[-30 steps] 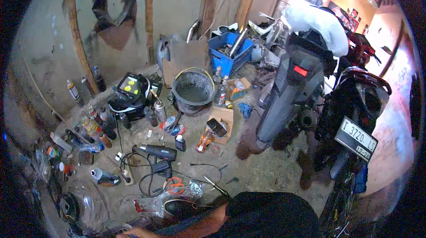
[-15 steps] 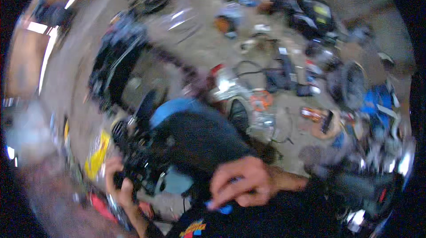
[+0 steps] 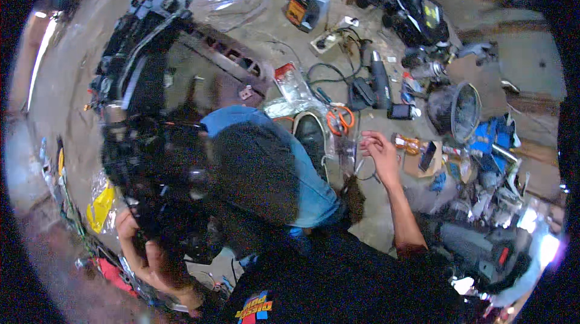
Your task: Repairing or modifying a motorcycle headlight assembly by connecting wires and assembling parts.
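A bulky black mechanical assembly (image 3: 157, 167) rests at the left against my blue-jeaned leg (image 3: 314, 197). My left hand (image 3: 138, 244) grips its lower left side, fingers curled at the edge; their exact contact is dark and partly hidden. My right hand (image 3: 380, 152) is stretched out over the floor, fingers loosely extended and holding nothing. Nearest to it are scissors with orange handles (image 3: 340, 120), just up and to the left. To its right lie an orange-and-clear item (image 3: 408, 143) and a small black object (image 3: 429, 158) on a cardboard piece. My shoe (image 3: 310, 137) shows left of this hand.
Beyond the scissors lie a black tool (image 3: 379, 79), a power strip (image 3: 326, 43) with cables and a jug with an orange label (image 3: 305, 10). A dark bucket (image 3: 456, 112), blue cloth (image 3: 492, 137) and black bag (image 3: 417, 16) stand at right. A long metal part (image 3: 226, 55) lies ahead.
My right hand has moved from above my lap out to the right, its fingers straightening. My left hand stays at the black assembly; both appear further left. The view has turned and is sharper.
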Tool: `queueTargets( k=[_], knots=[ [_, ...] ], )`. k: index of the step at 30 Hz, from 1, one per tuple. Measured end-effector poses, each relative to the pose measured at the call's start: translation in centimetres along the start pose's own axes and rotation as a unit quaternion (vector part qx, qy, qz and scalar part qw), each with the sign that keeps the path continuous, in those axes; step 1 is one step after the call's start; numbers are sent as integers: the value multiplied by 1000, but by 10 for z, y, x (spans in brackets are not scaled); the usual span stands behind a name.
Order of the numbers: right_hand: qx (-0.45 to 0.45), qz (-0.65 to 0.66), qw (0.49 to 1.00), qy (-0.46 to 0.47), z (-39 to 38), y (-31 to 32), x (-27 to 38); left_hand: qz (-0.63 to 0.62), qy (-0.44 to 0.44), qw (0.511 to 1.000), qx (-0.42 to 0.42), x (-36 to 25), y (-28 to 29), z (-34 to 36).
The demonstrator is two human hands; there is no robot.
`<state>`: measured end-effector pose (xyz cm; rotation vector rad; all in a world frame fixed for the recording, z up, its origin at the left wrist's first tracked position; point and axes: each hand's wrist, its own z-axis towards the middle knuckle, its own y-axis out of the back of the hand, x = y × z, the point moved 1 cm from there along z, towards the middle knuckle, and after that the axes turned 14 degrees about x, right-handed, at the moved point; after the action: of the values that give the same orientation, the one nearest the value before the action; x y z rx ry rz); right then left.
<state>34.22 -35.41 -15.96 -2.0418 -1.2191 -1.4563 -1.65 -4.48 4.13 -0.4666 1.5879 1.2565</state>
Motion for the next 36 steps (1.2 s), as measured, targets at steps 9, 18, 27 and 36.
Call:
queueTargets(
  k=[9,18,27,36],
  knots=[
    [87,-338,927,-133,-89,-11,-281,-9,34,998,47,-33,-26,23],
    [-127,-405,891,-161,-84,-20,-239,-86,5,990,112,-39,-12,45],
    [85,-322,896,294,-21,-62,190,-112,61,972,198,-41,-3,38],
    [258,-451,790,326,-1,-112,322,-85,13,981,171,-26,7,35]
  ],
)
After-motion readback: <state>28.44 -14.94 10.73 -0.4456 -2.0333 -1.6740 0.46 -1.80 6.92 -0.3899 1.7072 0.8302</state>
